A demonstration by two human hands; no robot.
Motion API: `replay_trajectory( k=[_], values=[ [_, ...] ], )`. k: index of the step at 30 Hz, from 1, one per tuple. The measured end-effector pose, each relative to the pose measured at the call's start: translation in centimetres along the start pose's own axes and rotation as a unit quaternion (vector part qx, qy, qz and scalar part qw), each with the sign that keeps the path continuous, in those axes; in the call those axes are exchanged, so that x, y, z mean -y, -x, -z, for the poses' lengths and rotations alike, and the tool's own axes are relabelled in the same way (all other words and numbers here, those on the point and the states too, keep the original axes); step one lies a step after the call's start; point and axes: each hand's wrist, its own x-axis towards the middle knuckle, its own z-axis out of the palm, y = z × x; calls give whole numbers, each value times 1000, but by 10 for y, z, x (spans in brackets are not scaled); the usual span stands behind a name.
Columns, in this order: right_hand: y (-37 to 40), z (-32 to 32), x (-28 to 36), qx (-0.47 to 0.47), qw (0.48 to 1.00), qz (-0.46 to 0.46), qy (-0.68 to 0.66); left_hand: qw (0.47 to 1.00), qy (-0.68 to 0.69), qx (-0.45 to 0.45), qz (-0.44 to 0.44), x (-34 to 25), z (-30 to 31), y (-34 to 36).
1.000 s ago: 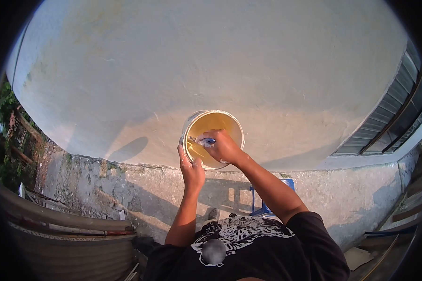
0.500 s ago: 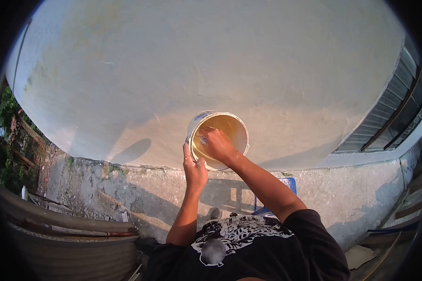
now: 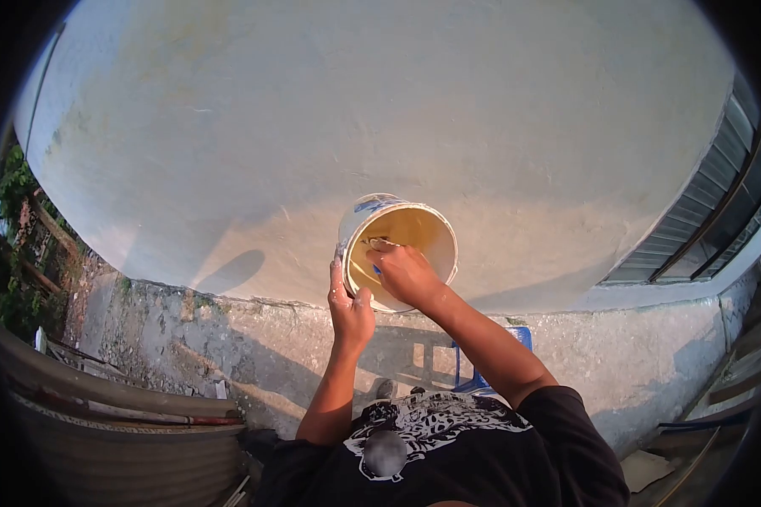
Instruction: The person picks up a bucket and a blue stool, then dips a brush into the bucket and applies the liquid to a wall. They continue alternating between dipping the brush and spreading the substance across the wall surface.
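Left hand (image 3: 352, 321) holding the left edge of a white bucket (image 3: 427, 228), right hand (image 3: 411, 275) inside it, fingers curled around a blue tool (image 3: 377, 270), bucket in front of a pale wall (image 3: 254, 118)

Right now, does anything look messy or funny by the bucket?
Yes. The left hand is smeared with white, so it looks messy. The bucket is tilted instead of standing upright. No spill shows.

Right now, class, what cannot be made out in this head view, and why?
Head view:
- Blue tool: mostly hidden by the right hand's grip.
- Blue markings on the bucket: too small to read.
- Blue seat: partly behind the right forearm.
- Window: cut off by the image edge.
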Motion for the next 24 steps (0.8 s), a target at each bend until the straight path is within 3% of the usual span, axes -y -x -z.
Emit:
replay_trajectory(
  k=[2,6,8,10,12,14,17,19,24],
  values=[
    [3,3,12,66,997,3,40,999,-14,28,-40,-7,-1,-2],
    [-8,7,-5,40,998,-7,-42,998,17,41,-36,-8,1,1],
    [-9,12,-5,40,998,-20,-50,995,-78,40,-52,-8,0,-1],
    [-7,11,-10,18,993,-66,-100,995,-77,45,-49,-10,-1,-1],
    [-6,18,-14,4,991,-74,-110,998,-54,15,20,-11,-2,1],
    [-5,30,-9,-7,989,-85,-121,998,-57,15,24,-13,0,1],
    [-2,38,-2,-29,995,-58,-73,998,-65,2,4,-12,-1,-2],
    [-1,36,-1,-8,995,-82,49,997,-70,-10,-18,-11,-2,-2],
    [0,7,-18,-16,990,-141,-12,997,-46,-26,-58,2,-6,-5]
  ],
)
